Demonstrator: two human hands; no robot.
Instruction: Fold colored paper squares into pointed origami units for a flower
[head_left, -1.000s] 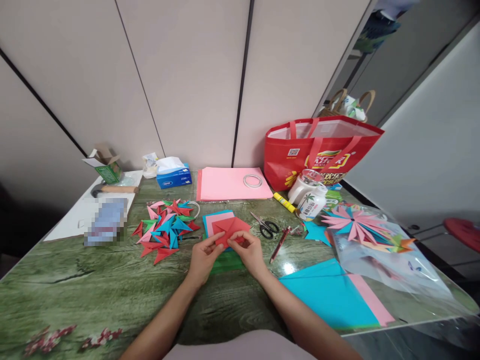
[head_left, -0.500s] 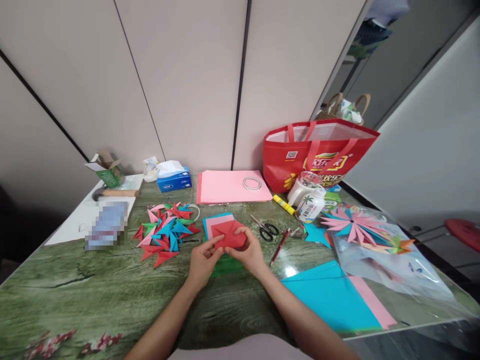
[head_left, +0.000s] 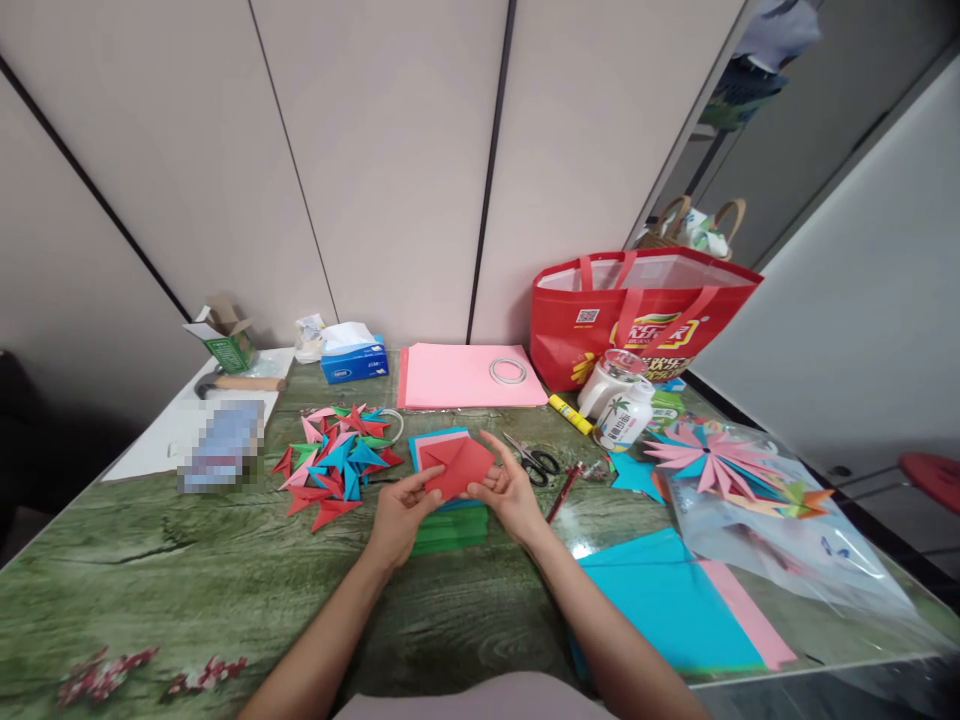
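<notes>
A red sheet of origami paper [head_left: 461, 468], creased and partly folded, is held up between both hands in the middle of the head view. My left hand [head_left: 401, 515] pinches its lower left edge between thumb and fingers. My right hand [head_left: 514, 495] grips the lower right edge with the thumb, its index finger raised off the paper. Beneath the hands lies a stack of small coloured squares [head_left: 450, 530], with green ones in front and blue and pink ones behind. To the left is a pile of folded paper points [head_left: 341, 460] in red, blue, pink and green.
Black-handled scissors [head_left: 538, 465], a red pen [head_left: 564, 492] and a yellow glue stick [head_left: 570, 414] lie to the right. Large blue sheets [head_left: 667, 600] are at front right. Behind stand a red bag [head_left: 570, 325], a white bottle [head_left: 624, 415] and a tissue box [head_left: 354, 362].
The red paper now shows a more pointed, opened outline. My right index finger has lifted away from it, and the green squares below are more exposed. The whole view has shifted slightly.
</notes>
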